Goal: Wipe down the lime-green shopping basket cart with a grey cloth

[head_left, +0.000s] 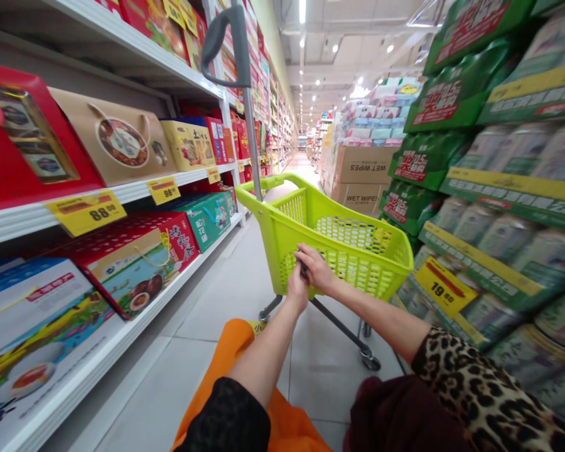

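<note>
My left hand [298, 287] and my right hand [316, 269] meet in front of me, fingers closed around a small dark object [303, 267], mostly covered by them. Its kind cannot be made out. Just behind the hands stands a lime-green shopping cart [282, 233] with perforated sides. A grey post rises from its left end to a loop handle [242, 47], which neither hand touches. No goods show in the visible part of the basket. A black sleeve covers my left upper arm; a leopard-print sleeve is on the right.
Shelves [169, 188] of boxed gifts with yellow price tags line the left. Stacked canned drinks [508, 226] rise close on the right. Wet-wipe cartons [358, 164] stand beyond the cart. Below are orange cloth [235, 370], dark maroon cloth [405, 414] and tiled floor [202, 307].
</note>
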### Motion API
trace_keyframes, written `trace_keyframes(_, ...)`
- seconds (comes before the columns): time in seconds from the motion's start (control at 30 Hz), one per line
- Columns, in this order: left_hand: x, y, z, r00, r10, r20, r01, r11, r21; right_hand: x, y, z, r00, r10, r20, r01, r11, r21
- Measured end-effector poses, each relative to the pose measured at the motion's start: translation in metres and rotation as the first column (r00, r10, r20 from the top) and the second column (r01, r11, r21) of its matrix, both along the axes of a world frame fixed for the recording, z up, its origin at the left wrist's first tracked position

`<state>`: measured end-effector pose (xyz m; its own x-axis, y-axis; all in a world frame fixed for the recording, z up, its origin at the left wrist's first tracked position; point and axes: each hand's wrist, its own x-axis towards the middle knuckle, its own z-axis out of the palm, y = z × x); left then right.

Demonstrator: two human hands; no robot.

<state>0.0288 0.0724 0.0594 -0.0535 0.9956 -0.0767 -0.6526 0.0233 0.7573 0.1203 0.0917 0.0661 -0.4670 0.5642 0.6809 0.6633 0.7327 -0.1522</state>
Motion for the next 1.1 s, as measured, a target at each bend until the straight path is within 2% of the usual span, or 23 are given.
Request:
trace_keyframes(0.07, 0.007, -0.003, 0.002, 0.997, -0.019, 0.071, 0.021, 0.999, -0.029, 0.003, -0.008, 0.002, 0.997, -0.008, 0.077, 0.009, 1.0, -0.014)
trace_keyframes(0.1, 0.007, -0.005, 0.002, 0.999, -0.034, 0.018, 0.035, 0.999, -0.039, 0.006, -0.01, 0.002, 0.991, 0.003, 0.131, 0.0, 1.0, -0.023)
trace_keyframes(0.17, 0.002, -0.007, 0.0, 0.973, -0.082, -0.218, 0.07, 0.995, -0.065, 0.015, -0.009, 0.001, 0.971, 0.044, 0.233, -0.035, 0.999, -0.04)
trace_keyframes(0.23, -0.008, -0.007, -0.002, 0.878, -0.119, -0.464, 0.09, 0.992, -0.084, 0.023, -0.002, 0.005, 0.939, 0.084, 0.334, -0.074, 0.996, -0.041)
trace_keyframes(0.3, -0.019, -0.006, -0.003, 0.797, -0.119, -0.593, 0.099, 0.993, -0.066, 0.028, 0.01, 0.018, 0.897, 0.088, 0.432, -0.104, 0.994, 0.014)
trace_keyframes(0.4, -0.034, -0.005, -0.004, 0.699, -0.061, -0.712, 0.076, 0.997, -0.011, 0.03, 0.026, 0.047, 0.881, -0.047, 0.471, -0.065, 0.974, 0.217)
trace_keyframes(0.43, -0.038, -0.006, -0.004, 0.612, -0.03, -0.79, 0.065, 0.998, 0.012, 0.031, 0.03, 0.054, 0.88, -0.095, 0.466, -0.044, 0.959, 0.279)
trace_keyframes(0.47, -0.041, -0.008, -0.004, 0.474, 0.008, -0.881, 0.059, 0.997, 0.041, 0.032, 0.033, 0.058, 0.874, -0.128, 0.469, -0.033, 0.947, 0.319)
trace_keyframes(0.5, -0.043, -0.011, -0.006, 0.286, 0.051, -0.957, 0.067, 0.995, 0.073, 0.033, 0.035, 0.057, 0.861, -0.143, 0.487, -0.034, 0.941, 0.336)
trace_keyframes(0.57, -0.044, -0.019, -0.009, -0.124, 0.142, -0.982, 0.141, 0.982, 0.124, 0.04, 0.035, 0.041, 0.822, -0.134, 0.554, -0.059, 0.947, 0.317)
trace_keyframes(0.6, -0.043, -0.022, -0.012, -0.27, 0.185, -0.945, 0.191, 0.972, 0.135, 0.045, 0.034, 0.027, 0.8, -0.121, 0.588, -0.07, 0.954, 0.292)
trace_keyframes(0.63, -0.041, -0.026, -0.014, -0.346, 0.222, -0.911, 0.235, 0.961, 0.145, 0.051, 0.032, 0.01, 0.779, -0.104, 0.618, -0.081, 0.961, 0.264)
trace_keyframes(0.73, -0.033, -0.034, -0.021, -0.431, 0.3, -0.851, 0.332, 0.93, 0.159, 0.068, 0.021, -0.041, 0.725, -0.042, 0.688, -0.111, 0.978, 0.176)
trace_keyframes(0.8, -0.026, -0.037, -0.023, -0.447, 0.318, -0.836, 0.375, 0.915, 0.147, 0.077, 0.012, -0.06, 0.702, -0.006, 0.712, -0.117, 0.985, 0.124)
trace_keyframes(0.83, -0.022, -0.038, -0.023, -0.45, 0.32, -0.834, 0.393, 0.909, 0.137, 0.08, 0.008, -0.062, 0.697, 0.013, 0.717, -0.123, 0.987, 0.102)
trace_keyframes(0.9, -0.013, -0.039, -0.023, -0.445, 0.325, -0.834, 0.414, 0.901, 0.13, 0.084, 0.002, -0.052, 0.714, 0.034, 0.699, -0.136, 0.987, 0.091)
trace_keyframes(1.03, 0.006, -0.04, -0.021, -0.432, 0.332, -0.838, 0.398, 0.905, 0.152, 0.099, -0.001, -0.001, 0.819, -0.055, 0.571, -0.082, 0.974, 0.212)
trace_keyframes(1.1, 0.015, -0.042, -0.022, -0.429, 0.325, -0.843, 0.399, 0.905, 0.145, 0.112, -0.002, 0.016, 0.831, -0.106, 0.546, -0.039, 0.968, 0.247)
